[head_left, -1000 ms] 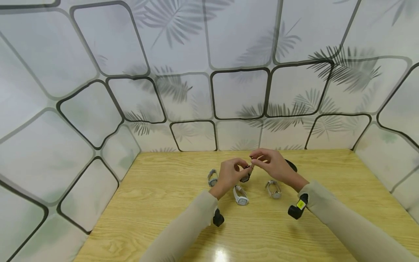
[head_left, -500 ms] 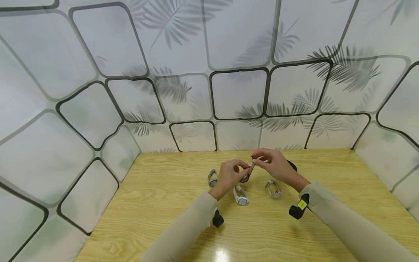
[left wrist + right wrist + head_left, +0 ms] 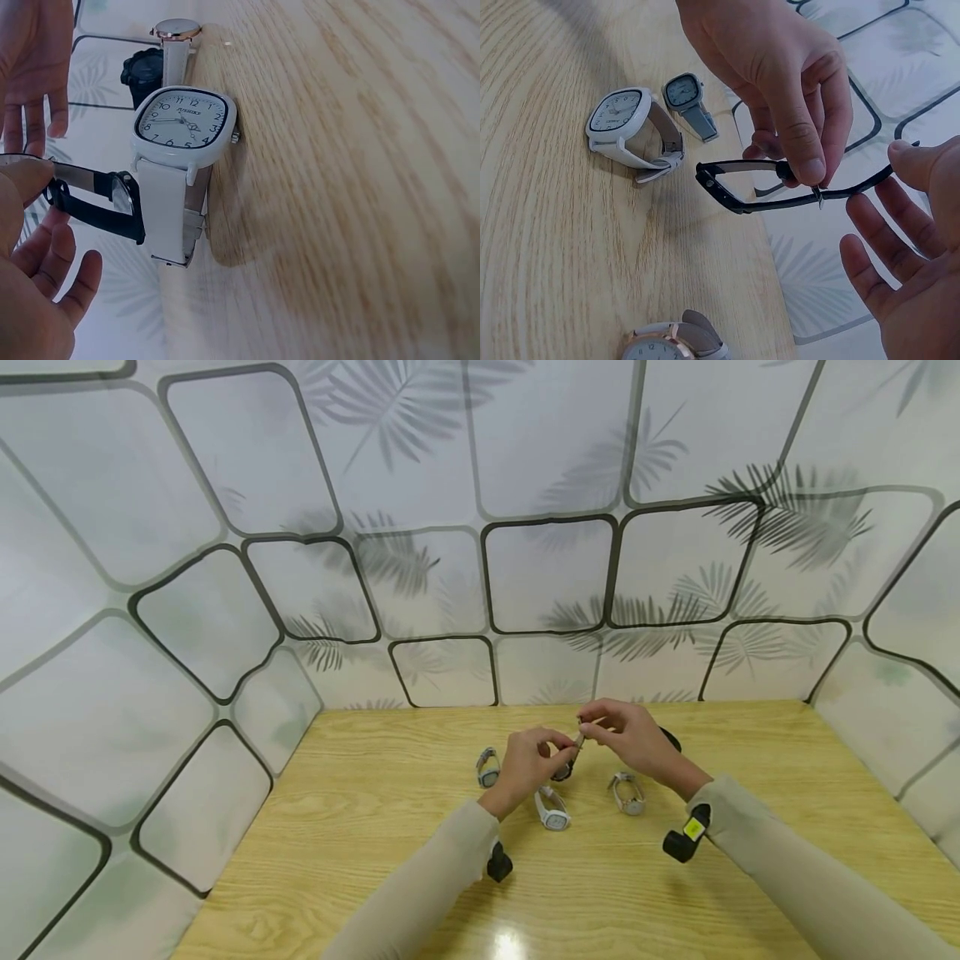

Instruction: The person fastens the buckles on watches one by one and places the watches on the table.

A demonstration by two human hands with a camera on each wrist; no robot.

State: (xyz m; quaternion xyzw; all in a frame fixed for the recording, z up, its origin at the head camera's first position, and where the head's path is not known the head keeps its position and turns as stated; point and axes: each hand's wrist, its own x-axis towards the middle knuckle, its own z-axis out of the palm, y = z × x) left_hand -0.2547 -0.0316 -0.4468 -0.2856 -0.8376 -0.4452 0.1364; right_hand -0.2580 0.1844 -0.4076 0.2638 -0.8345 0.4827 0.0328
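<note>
Both hands hold a wristwatch with a black strap (image 3: 784,203) off the tabletop, its strap looped. My left hand (image 3: 525,764) pinches the strap at the metal buckle (image 3: 817,196) between thumb and index finger. Opposite it, my right hand (image 3: 630,739) pinches the strap's long free end between thumb and fingers, drawn out past the buckle. The watch case (image 3: 124,193) hangs on the far side of the loop from the right hand. In the right wrist view the right hand's other fingers (image 3: 885,225) are spread below the strap.
A white square-faced watch (image 3: 555,819) stands on the wooden table (image 3: 337,827) in front of the hands. A grey-blue watch (image 3: 488,777) is left of it, a rose-gold one (image 3: 633,807) right. A black watch (image 3: 142,71) lies behind. Patterned walls enclose the table.
The right hand has shifted very slightly right, and the left fingers have edged along with the strap. Both hands keep their pinch; the other watches have not moved.
</note>
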